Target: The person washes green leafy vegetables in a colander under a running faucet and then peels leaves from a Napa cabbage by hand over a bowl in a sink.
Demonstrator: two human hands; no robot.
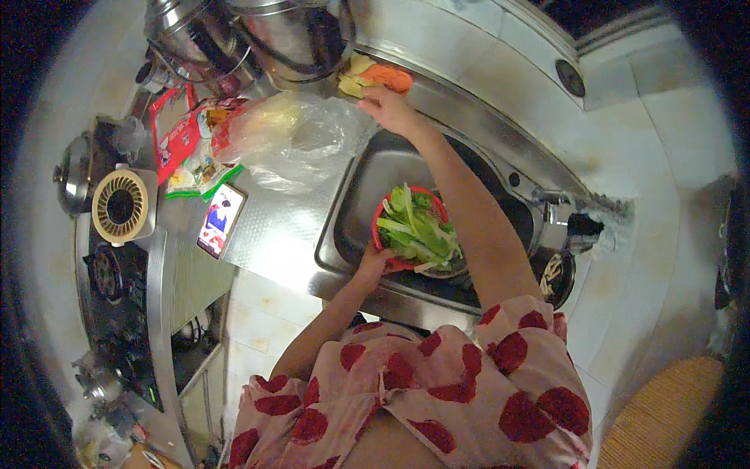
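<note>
My left hand (pixel 373 268) grips the rim of a red plastic basket (pixel 378 231) filled with cut leafy green vegetables (pixel 413 225). The basket is over the stainless steel sink (pixel 384 161), at its near side. My right arm stretches across the sink to the back of the counter. There my right hand (pixel 387 108) is at a yellow cloth (pixel 353 84), beside an orange cloth (pixel 388 77). Its fingertips overlap the yellow cloth in view; whether they grip it is unclear.
Clear plastic bags (pixel 299 138), food packets (pixel 202 170) and a lit phone (pixel 221 221) lie on the steel counter (pixel 263 217) to the left. Large steel pots (pixel 287 38) stand behind. The faucet (pixel 551 196) and a dark bowl (pixel 554 275) are at the right.
</note>
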